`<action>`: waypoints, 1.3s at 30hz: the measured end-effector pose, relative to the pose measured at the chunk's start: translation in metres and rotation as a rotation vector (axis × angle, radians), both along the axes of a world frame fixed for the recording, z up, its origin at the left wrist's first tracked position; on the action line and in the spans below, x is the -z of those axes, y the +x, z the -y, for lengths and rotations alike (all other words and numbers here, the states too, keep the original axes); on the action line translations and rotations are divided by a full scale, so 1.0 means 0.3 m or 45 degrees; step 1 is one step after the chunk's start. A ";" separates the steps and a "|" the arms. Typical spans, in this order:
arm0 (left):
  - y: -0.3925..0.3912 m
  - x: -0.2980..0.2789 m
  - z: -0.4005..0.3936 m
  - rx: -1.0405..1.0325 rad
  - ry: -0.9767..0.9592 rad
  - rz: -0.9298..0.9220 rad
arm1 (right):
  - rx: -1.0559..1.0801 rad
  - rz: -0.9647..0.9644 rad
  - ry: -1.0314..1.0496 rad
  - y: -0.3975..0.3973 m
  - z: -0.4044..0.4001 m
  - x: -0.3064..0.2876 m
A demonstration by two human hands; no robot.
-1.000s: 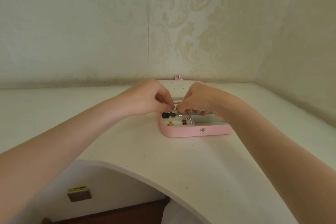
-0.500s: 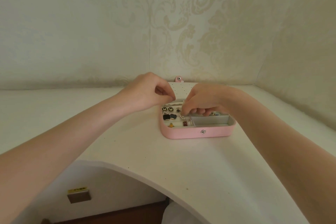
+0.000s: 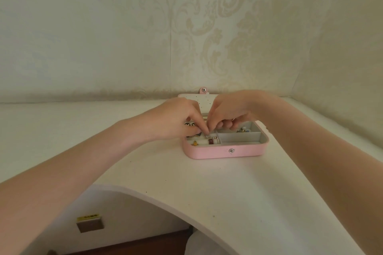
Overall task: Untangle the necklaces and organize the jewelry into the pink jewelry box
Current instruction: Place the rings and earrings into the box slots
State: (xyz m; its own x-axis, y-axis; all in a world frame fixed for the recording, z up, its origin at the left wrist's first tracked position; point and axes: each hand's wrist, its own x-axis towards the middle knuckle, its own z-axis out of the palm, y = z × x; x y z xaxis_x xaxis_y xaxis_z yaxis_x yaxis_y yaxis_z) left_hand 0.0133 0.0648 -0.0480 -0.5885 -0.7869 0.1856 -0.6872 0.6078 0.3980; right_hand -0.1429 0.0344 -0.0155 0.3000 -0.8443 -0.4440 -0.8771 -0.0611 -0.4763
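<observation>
The pink jewelry box (image 3: 244, 152) lies open on the white table, its lid (image 3: 205, 102) folded flat towards the wall. My left hand (image 3: 176, 122) and my right hand (image 3: 230, 111) meet over the box's left half. Their curled fingertips pinch a small silver piece (image 3: 207, 136) at the padded ring rows. In front of it sit a red ring (image 3: 210, 141), a beaded silver ring (image 3: 217, 140) and a gold charm (image 3: 194, 143). Dark earrings (image 3: 189, 124) show partly under my left hand. Small beads (image 3: 243, 130) lie in the back right compartment.
The white table (image 3: 207, 182) has a curved cut-out front edge and meets patterned walls at the back and right. A pink snap tab (image 3: 204, 89) sticks up behind the lid. Below the table edge, a small brown block with a yellow label (image 3: 90, 222) is visible.
My left hand, lifted above the box half a second ago, has come down to the silver piece. My right hand has lowered the piece from above the box into the ring rows.
</observation>
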 end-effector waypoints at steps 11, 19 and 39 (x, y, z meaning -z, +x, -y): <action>0.023 -0.001 0.013 0.113 0.029 0.003 | -0.054 -0.101 -0.032 0.016 0.012 -0.012; 0.024 -0.004 0.017 0.115 0.005 0.048 | -0.071 -0.104 -0.048 0.027 0.016 -0.006; 0.035 0.010 0.038 0.169 -0.017 0.077 | -0.102 -0.186 0.017 0.046 0.016 -0.014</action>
